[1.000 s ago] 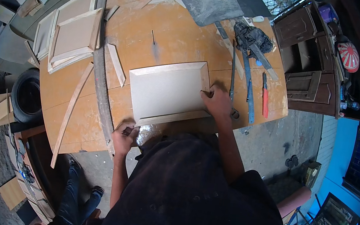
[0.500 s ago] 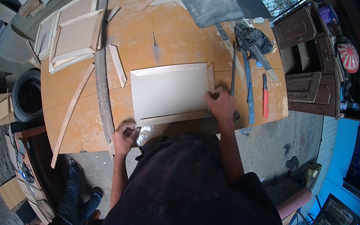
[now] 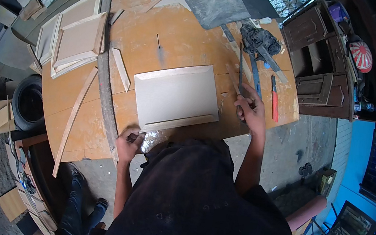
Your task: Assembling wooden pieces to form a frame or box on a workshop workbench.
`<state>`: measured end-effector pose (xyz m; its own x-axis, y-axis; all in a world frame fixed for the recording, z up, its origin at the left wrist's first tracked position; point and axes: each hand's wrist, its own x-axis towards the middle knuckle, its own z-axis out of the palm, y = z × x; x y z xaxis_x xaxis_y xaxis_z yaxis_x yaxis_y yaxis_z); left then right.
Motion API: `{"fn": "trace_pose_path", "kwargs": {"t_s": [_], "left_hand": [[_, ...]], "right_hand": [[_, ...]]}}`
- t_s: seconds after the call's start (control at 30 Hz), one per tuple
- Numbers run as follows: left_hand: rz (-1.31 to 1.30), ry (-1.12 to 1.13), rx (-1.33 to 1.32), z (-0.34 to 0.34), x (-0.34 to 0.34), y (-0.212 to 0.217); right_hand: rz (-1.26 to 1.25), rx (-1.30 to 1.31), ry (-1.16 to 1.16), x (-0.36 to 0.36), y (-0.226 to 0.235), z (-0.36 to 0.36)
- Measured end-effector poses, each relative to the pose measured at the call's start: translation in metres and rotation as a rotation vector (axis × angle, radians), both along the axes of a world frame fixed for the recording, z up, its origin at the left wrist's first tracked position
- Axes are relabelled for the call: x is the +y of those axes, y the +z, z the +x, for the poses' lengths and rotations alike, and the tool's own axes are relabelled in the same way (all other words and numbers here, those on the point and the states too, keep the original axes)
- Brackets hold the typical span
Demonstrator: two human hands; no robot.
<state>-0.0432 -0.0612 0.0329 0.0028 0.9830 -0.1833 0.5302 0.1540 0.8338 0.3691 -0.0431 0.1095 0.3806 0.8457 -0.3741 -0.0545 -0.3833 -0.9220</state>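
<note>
A pale rectangular panel (image 3: 175, 97) with a raised frame border lies flat near the front edge of the worktop (image 3: 182, 46), an orange-brown wooden board; the right hand (image 3: 251, 110) sits just off the panel's right edge, fingers curled around a thin dark tool (image 3: 240, 77) that points toward the back edge; the left hand (image 3: 128, 142) is at the front edge below the panel's left corner, closed on a small dark object too small to identify. A long dark batten (image 3: 106, 79) crosses the worktop to the left, with loose wooden strips (image 3: 121, 69) beside it and stacked framed panels (image 3: 73, 37) at the left edge; a grey slab (image 3: 216, 3), a dark rag (image 3: 259, 37) and a red-handled tool (image 3: 274, 102) lie toward the right back corner; brown cabinet doors (image 3: 316, 88) stand right of the worktop on a concrete floor (image 3: 307, 137). Compared with half a second ago, the right hand has shifted from the panel's right corner out onto the bare worktop; the left hand has stayed put.
</note>
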Motion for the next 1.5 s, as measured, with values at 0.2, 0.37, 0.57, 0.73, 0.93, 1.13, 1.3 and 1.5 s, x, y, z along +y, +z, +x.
{"fn": "trace_pose_path", "kwargs": {"t_s": [0.2,0.37,0.57,0.73,0.93,1.13,1.3,1.5], "left_hand": [[0.002,-0.009,-0.001,-0.004,0.000,-0.004],[0.032,-0.045,-0.002,-0.006,0.002,-0.003],[-0.032,-0.035,-0.039,-0.007,0.002,-0.003],[-0.055,-0.029,-0.056,-0.011,0.002,-0.010],[-0.069,-0.026,-0.030,-0.007,0.002,-0.002],[-0.082,-0.012,-0.093,-0.005,0.003,0.002],[-0.077,0.007,-0.102,-0.003,0.002,-0.002],[-0.090,0.025,-0.091,-0.006,0.000,-0.004]], "right_hand": [[0.181,0.320,0.285,-0.028,0.021,0.032],[0.639,0.929,0.476,-0.040,0.018,0.052],[0.827,0.736,0.235,-0.038,0.004,0.065],[0.785,0.548,-0.157,-0.004,0.006,0.046],[0.208,0.076,-0.096,0.041,-0.013,0.022],[-0.122,-0.328,0.218,0.078,-0.049,-0.009],[-0.016,-0.311,0.246,0.080,-0.110,0.014],[-0.107,-0.123,0.232,0.080,-0.098,0.008]]}}
